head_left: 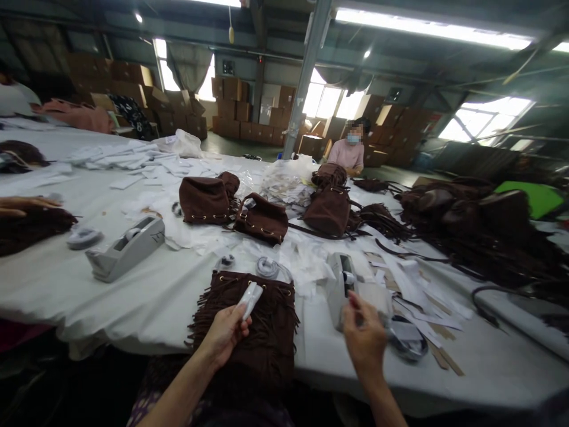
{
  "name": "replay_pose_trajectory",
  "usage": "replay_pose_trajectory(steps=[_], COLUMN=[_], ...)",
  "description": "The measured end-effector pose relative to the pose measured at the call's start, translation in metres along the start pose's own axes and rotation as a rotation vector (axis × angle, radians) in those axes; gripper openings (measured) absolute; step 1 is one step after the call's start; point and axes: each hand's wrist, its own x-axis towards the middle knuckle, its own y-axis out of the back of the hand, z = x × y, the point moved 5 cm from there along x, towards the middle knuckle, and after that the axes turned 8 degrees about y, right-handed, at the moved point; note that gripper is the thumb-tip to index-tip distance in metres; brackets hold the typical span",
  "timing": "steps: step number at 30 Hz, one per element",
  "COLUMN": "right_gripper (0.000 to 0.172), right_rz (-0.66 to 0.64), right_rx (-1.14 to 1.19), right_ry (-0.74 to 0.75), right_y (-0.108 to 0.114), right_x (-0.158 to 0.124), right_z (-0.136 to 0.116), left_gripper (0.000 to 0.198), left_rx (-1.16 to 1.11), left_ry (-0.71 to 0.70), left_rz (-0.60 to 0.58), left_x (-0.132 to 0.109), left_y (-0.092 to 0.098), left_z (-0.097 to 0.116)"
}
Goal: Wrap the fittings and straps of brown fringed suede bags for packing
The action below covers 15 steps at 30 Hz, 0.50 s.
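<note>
Left hand (227,333): thumb and fingers clamped on a small white-wrapped strip (251,300), upper end poking out, tilted to the right, above the near bag. Right hand (367,339): up at the near tape dispenser (334,296), fingertips bunched near the roll; blurred, can't tell if they pinch tape.

Step in hand, my read: getting tape for the wrapped piece. Next move calls for a clean pull and tear at the dispenser, left grip kept steady.

Strip looks pale, slim, slightly shiny, wrap smooth where visible; lower end hidden by fingers.

Under it, fringed brown bag (272,323) lies flat at the table's near edge, gold eyelets along its far edge. Wrapped coil (267,267) just beyond. Farther out, more brown bags (261,219) on the white-covered table (169,320).
</note>
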Motion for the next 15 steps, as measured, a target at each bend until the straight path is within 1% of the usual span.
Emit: replay_pose_trajectory(steps=[1,2,3,4,6,8,11,13,15], right_gripper=[0.046,0.051,0.053,0.053,0.05,0.047,0.038,0.029,0.024], right_rz=[0.021,0.001,-0.044,-0.113,-0.251,-0.33,-0.328,-0.325,-0.332], right_rx=[-0.06,-0.108,-0.13,-0.118,-0.029,0.065,0.153,0.221,0.275], right_ry=[-0.18,-0.32,-0.416,-0.48,-0.541,-0.565,-0.653,-0.75,-0.81], right_y=[0.015,0.025,0.03,0.03,0.022,0.011,0.003,0.002,0.004], right_x=[0.009,0.015,0.02,0.024,0.027,0.027,0.029,0.029,0.03], right_z=[0.027,0.051,0.071,0.086,0.104,0.107,0.102,0.099,0.096], left_gripper=[0.026,0.029,0.031,0.033,0.035,0.036,0.038,0.04,0.042], left_rx=[0.029,0.055,0.078,0.095,0.113,0.114,0.122,0.133,0.145], left_ry=[-0.027,-0.044,-0.054,-0.058,-0.061,-0.072,-0.095,-0.111,-0.122], left_rz=[-0.002,0.003,0.016,0.031,0.061,0.078,0.07,0.052,0.048], left_x=[0.0,0.0,0.0,0.001,0.001,0.002,0.001,0.0,-0.001], left_y=[0.0,0.0,0.0,0.001,0.002,0.003,0.003,0.002,0.002], left_z=[-0.001,-0.002,-0.003,-0.004,-0.006,-0.007,-0.007,-0.007,-0.008])
